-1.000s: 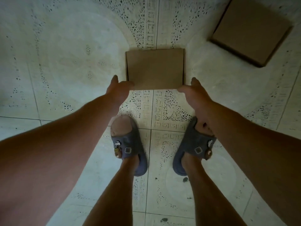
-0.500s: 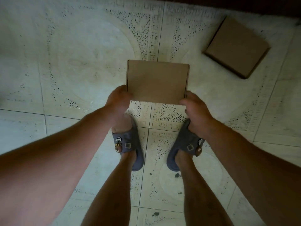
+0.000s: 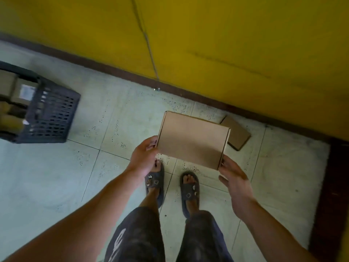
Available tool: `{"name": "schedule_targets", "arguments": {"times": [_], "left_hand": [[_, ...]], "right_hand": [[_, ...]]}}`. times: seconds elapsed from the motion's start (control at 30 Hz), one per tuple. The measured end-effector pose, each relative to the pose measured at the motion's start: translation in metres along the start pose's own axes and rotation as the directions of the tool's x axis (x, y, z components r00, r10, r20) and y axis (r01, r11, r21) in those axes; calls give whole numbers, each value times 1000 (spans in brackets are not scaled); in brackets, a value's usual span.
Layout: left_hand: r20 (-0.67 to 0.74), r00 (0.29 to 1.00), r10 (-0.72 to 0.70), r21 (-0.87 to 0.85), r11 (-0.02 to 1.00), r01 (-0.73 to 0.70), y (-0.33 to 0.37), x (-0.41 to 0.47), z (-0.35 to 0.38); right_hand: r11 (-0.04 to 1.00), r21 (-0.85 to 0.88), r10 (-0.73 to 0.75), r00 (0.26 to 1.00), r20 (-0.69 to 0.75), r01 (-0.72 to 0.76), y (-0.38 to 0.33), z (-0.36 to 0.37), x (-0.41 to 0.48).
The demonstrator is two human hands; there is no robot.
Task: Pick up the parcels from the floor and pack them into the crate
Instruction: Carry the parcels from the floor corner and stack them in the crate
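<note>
Partway: crate (image 3: 52,114) at left w/ some parcels in (count unclear). Held parcel (image 3: 192,140) up off floor (image 3: 56,176), left grip (image 3: 145,156) pinching its edge, right grip (image 3: 236,184) slack, fingertips (image 3: 224,162) touching corner. 2nd parcel (image 3: 238,135) on floor behind; both yet to pack.

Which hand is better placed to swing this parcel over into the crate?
Probably left. The left hand grips the parcel by the edge nearest the crate, which sits to the left; the right hand only touches the far corner.
</note>
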State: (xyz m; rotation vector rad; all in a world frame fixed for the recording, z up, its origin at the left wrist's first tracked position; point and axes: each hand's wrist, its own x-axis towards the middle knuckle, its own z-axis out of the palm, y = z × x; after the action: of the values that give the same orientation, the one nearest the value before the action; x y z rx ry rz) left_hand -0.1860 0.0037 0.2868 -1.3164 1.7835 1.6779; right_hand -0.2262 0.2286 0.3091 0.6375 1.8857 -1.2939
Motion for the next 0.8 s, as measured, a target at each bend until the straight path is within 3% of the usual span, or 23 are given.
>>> {"name": "schedule_targets", "arguments": {"times": [0.2, 0.37, 0.63, 0.8], "left_hand": [[-169, 981, 91, -72, 992, -105, 38, -122, -58], [-326, 945, 25, -258, 959, -114, 36, -201, -120], [-530, 843, -92, -470, 860, -201, 2, -255, -230], [-568, 811, -141, -563, 785, -258, -32, -261, -321]], "right_hand": [[994, 48, -104, 987, 121, 98, -66, 0, -92], [977, -67, -181, 956, 231, 202, -110, 38, -147], [875, -246, -260, 831, 491, 418, -166, 155, -201], [851, -247, -274, 794, 543, 463, -178, 263, -234]]}}
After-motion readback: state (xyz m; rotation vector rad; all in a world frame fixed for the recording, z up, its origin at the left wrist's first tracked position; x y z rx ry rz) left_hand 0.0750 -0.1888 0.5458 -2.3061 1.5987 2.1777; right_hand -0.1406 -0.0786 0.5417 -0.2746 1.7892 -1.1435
